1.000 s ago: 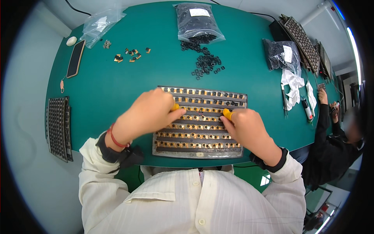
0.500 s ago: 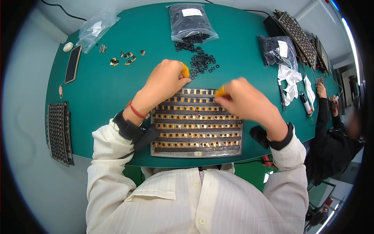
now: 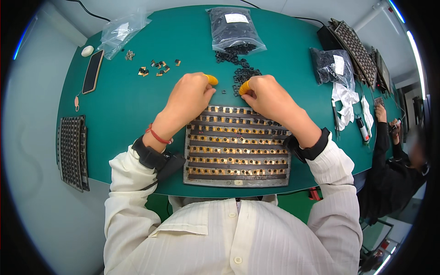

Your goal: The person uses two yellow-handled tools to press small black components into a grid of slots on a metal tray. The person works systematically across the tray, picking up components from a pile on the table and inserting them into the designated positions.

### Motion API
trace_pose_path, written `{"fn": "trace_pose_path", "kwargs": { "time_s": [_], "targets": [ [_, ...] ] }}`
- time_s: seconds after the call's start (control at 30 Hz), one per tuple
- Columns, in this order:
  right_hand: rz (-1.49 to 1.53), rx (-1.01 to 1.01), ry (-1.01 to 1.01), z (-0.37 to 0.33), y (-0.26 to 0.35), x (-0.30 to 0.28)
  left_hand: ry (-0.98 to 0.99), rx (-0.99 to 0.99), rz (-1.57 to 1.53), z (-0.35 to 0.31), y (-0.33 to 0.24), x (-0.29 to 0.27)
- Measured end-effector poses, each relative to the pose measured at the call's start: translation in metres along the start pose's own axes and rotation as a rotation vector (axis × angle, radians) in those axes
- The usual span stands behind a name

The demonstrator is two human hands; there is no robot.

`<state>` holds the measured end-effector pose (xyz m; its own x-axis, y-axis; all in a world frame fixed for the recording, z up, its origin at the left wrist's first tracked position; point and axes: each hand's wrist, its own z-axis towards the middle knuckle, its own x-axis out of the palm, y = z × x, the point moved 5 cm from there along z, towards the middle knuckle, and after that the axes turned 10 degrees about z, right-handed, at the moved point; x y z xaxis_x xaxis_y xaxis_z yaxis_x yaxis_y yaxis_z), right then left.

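Because the loose parts lie just past the far edge of the tray (image 3: 187, 172), both my hands reach over it. My right grip (image 3: 268, 96) is at the near side of the pile of small black parts (image 3: 247, 72), finger and thumb close together; I cannot tell whether a part is pinched between them. My left grip (image 3: 189, 95) is parted slightly between finger and thumb, with no part visible in it, just beside a single black part (image 3: 224, 91) on the bench (image 3: 137, 105). Yellow finger covers (image 3: 211, 79) sit on my index fingers, probably for a surer hold on such tiny pieces. The tray lies flat and close to me, its rows running crosswise, I suppose so each is within easy reach.

My right forearm hides the tray's upper right corner, and that hand covers some of the pile. Beyond lies the open bag of black parts (image 3: 233, 30), its mouth towards me, likely so parts can be drawn out. Off to the left, gold-and-black pieces (image 3: 166, 69) and a phone (image 3: 93, 71) lie clear of my arms. To the right are another bag (image 3: 326, 68) and a white cloth (image 3: 343, 98), with a co-worker's hand (image 3: 380, 112) farther off.
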<state>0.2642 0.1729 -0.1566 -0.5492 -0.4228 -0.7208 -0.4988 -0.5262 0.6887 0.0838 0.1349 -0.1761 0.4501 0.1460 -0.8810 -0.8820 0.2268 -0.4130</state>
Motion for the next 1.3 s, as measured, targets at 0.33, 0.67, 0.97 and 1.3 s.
{"fn": "trace_pose_path", "kwargs": {
  "time_s": [0.33, 0.67, 0.97, 1.3],
  "targets": [
    [0.022, 0.108, -0.017, -0.010, -0.003, -0.019, 0.059, 0.064, 0.143, 0.008, -0.028, 0.002],
    [0.032, 0.100, 0.003, -0.001, 0.001, -0.002, 0.052, 0.020, 0.058, 0.004, -0.026, -0.001],
    [-0.070, -0.041, 0.020, -0.032, 0.026, -0.019, 0.106, 0.175, -0.078, -0.027, -0.039, -0.020],
    [-0.002, 0.053, 0.009, -0.097, 0.021, -0.025, 0.160, 0.300, 0.094, -0.060, -0.051, -0.012]
  ]
}}
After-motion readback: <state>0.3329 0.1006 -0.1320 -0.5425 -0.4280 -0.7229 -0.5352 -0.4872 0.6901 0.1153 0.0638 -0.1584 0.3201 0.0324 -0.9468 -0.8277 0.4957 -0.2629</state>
